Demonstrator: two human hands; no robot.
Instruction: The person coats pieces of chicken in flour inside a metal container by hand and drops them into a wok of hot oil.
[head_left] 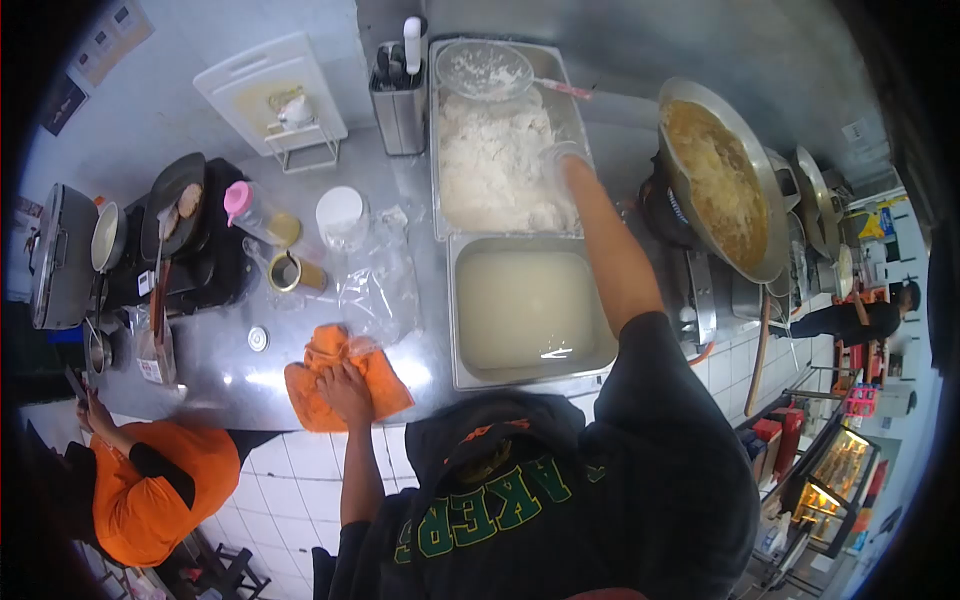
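My left hand point(347, 393) rests on an orange cloth point(305, 398) near the table's front edge, its fingers stretched across the fabric. My right arm reaches over to the far metal tray, full of white flour point(490, 165). There my right hand point(565, 158), in what looks like a clear plastic glove, is at the flour's right side; its fingers are hard to make out. A round strainer point(485, 70) dusted with flour lies at that tray's back end, its handle over the rim. Directly in front of the flour tray, a second metal tray point(455, 350) holds a pale, cloudy liquid.
A large wok point(775, 265) of bubbling oil stands on a burner at right, its wooden handle jutting forward. Left are a clear plastic bag point(375, 290), a pink-capped bottle point(260, 213), an opened can point(295, 272) and a frying pan point(178, 212). A person in orange point(165, 485) stands front left.
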